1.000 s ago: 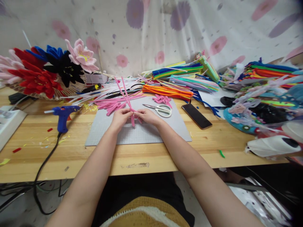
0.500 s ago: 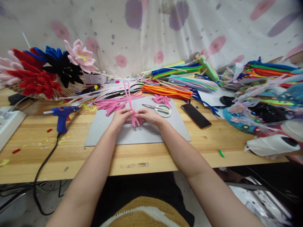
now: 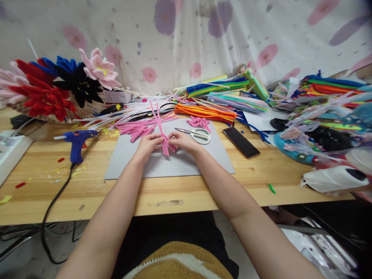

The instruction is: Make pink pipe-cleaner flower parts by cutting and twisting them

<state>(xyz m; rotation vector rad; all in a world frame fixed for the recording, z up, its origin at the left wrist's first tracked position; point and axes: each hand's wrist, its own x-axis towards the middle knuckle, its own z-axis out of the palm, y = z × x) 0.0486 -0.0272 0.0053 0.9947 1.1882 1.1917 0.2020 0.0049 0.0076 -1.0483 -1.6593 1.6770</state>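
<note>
Above the grey cutting mat (image 3: pixel 162 169), my left hand (image 3: pixel 148 146) is closed on a bunch of pink pipe cleaners (image 3: pixel 165 147), two long ends sticking up and away from me. My right hand (image 3: pixel 184 141) pinches the same bunch from the other side, near where the strands cross. Short pink ends hang down between the hands. Just beyond my right hand lie scissors (image 3: pixel 200 135) with pale handles. Bent pink pieces (image 3: pixel 198 123) rest behind the scissors, and more cut pink pipe cleaners (image 3: pixel 139 133) lie at the mat's far left.
A blue glue gun (image 3: pixel 76 145) with a cord stands at left, near fuzzy flowers (image 3: pixel 48 99). A phone (image 3: pixel 241 142) lies right of the mat. Orange pipe cleaners (image 3: pixel 206 112) and other bundles line the back. A white-wrapped roll (image 3: pixel 334 178) sits at right.
The long pink ends have tilted slightly to the left. My right fingers have shifted a little on the bunch; both hands otherwise stay in place.
</note>
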